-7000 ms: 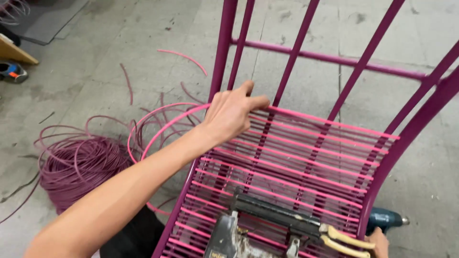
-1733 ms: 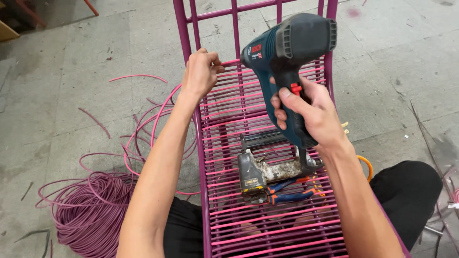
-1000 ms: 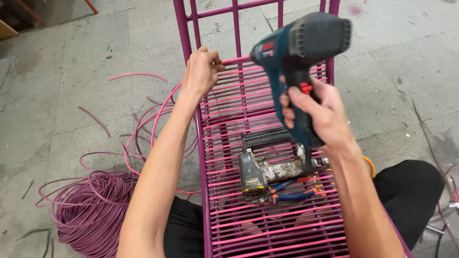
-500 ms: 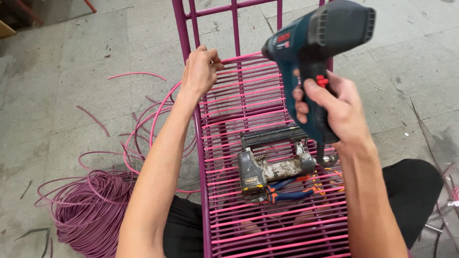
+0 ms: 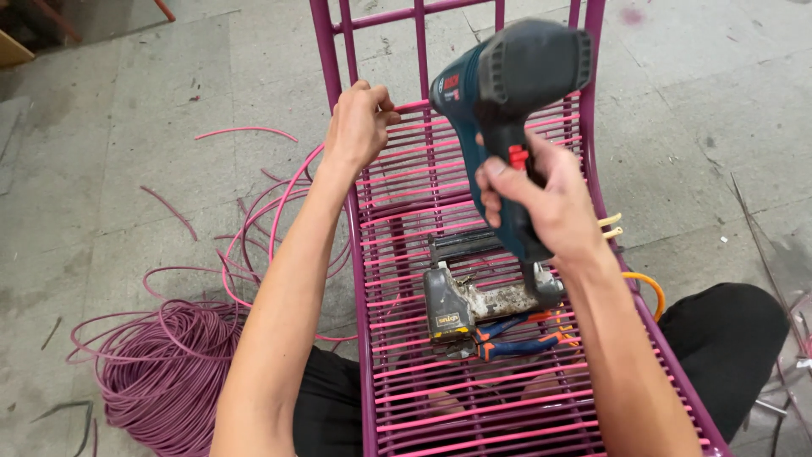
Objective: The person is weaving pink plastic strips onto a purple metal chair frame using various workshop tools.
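Compared to half a second back, the right hand (image 5: pixel 541 199) has swung the blue heat gun (image 5: pixel 507 110) left and lower, so it now hangs over the middle of the woven seat (image 5: pixel 440 203), fingers wrapped tight round the handle. The left hand (image 5: pixel 359 127) hasn't budged, pinching a pink cord (image 5: pixel 279 182) at the seat's top left corner. The stapler (image 5: pixel 474 300) lies mid-seat, and the cord coil (image 5: pixel 165 372) sits on the floor.

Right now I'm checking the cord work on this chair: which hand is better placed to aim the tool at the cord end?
Right. The right hand already grips the blue power tool, raised near the pink cord that the left hand pinches.
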